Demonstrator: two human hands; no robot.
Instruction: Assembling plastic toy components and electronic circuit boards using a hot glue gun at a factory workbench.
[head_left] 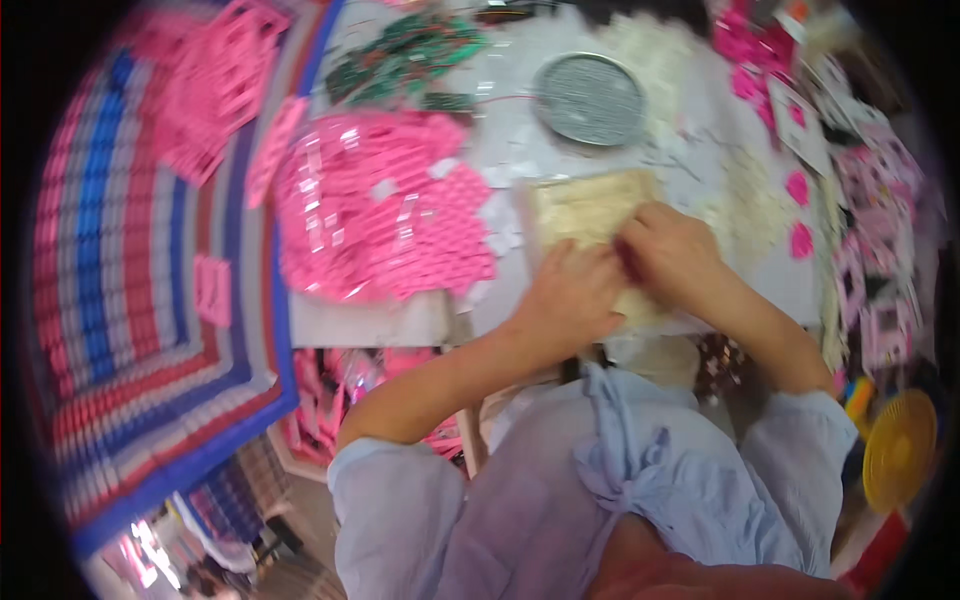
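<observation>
The pale yellow pad (588,200) lies on the white counter (500,145), right of the bagged pink pieces (375,205). The left hand (572,295) and curled right hand (675,255) overlie it; neither grip's contents can be determined.

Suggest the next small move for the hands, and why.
I'd probably steady the pale yellow rectangular piece with the left hand before the right hand does any fine work: both hands are over its near part, fingertips close together, and blur hides whether the right hand pinches anything.
</observation>
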